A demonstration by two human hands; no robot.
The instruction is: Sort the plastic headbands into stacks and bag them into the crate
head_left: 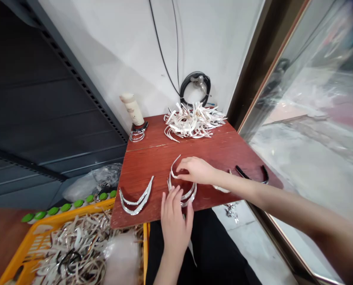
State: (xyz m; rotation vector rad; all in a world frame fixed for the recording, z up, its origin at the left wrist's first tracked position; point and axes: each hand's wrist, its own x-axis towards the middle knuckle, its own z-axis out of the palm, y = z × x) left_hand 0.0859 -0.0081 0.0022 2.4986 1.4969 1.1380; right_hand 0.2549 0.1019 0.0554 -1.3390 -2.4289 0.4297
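Note:
My right hand [197, 170] reaches in from the right, thumb and fingers closed on one end of a thin curved silvery-white strip [172, 171]. Below it, more curved strips [191, 196] lie nested on the red table [148, 160], partly hidden by both hands. My left hand [175, 215] rests over their left side at the table's near edge, its fingers stretched out and holding nothing that I can see. To the left lies a set of curved silvery strips [134, 211]. Beyond my right forearm are another silvery strip [222, 189] and a black curved strip [264, 174], partly covered.
A heap of white strips [194, 123] sits at the table's back. Left of it a cream bottle [134, 111] stands above silvery rings [136, 137]. Coiled black cable [207, 86] is by the wall. A yellow crate [16, 259] holds many strips; a glass panel [306, 118] borders the right.

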